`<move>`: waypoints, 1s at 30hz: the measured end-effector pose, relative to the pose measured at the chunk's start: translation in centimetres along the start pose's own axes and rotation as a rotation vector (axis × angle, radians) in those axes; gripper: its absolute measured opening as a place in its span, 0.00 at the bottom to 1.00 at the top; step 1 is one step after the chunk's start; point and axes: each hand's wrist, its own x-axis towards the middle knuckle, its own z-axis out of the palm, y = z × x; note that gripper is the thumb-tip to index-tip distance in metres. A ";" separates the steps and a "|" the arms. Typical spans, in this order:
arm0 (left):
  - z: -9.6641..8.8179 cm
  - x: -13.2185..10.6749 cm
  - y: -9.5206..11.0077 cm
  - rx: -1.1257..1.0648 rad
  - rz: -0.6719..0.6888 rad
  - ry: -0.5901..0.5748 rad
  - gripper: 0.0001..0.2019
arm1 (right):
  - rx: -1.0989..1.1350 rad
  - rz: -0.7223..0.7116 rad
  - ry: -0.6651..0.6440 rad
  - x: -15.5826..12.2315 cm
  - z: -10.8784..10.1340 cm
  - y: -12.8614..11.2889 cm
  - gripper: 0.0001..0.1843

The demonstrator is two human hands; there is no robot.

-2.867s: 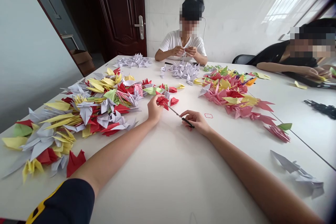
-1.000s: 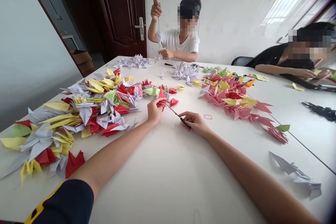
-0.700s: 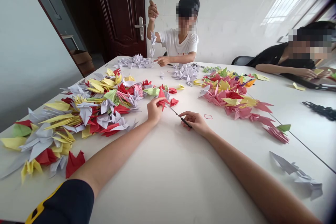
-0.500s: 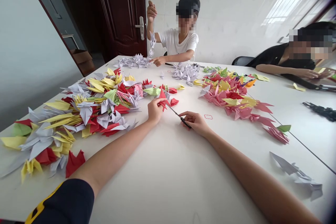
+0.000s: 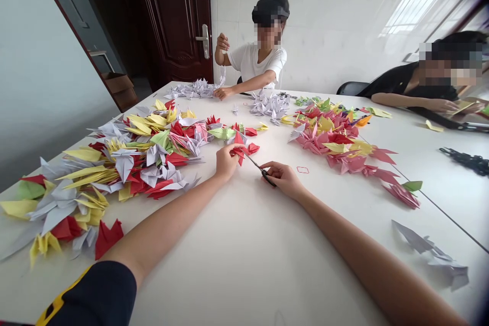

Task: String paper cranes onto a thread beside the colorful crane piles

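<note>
Left hand [image 5: 227, 160] in a narrow pinch on a red origami crane [image 5: 240, 152], at table's near middle. Right hand [image 5: 284, 179] closed around black-handled scissors [image 5: 263, 172], tip at the crane. Mixed-colour cranes [image 5: 153, 163] lie loose left of it, a pink-and-red heap [image 5: 336, 145] right; many remain unhandled.

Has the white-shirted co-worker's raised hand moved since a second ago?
Yes, down: the co-worker's raised hand was well above the door handle and is now about level with it.
</note>
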 end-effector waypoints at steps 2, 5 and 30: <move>0.0 0.0 0.1 -0.005 -0.003 -0.002 0.24 | -0.005 -0.001 0.001 0.0 0.0 0.0 0.26; 0.0 0.1 0.1 -0.011 0.006 -0.019 0.23 | 0.011 0.000 -0.010 -0.1 -0.1 -0.1 0.27; -0.1 0.1 0.0 -0.046 0.060 0.082 0.25 | 0.091 0.034 -0.045 -0.1 -0.2 -0.8 0.30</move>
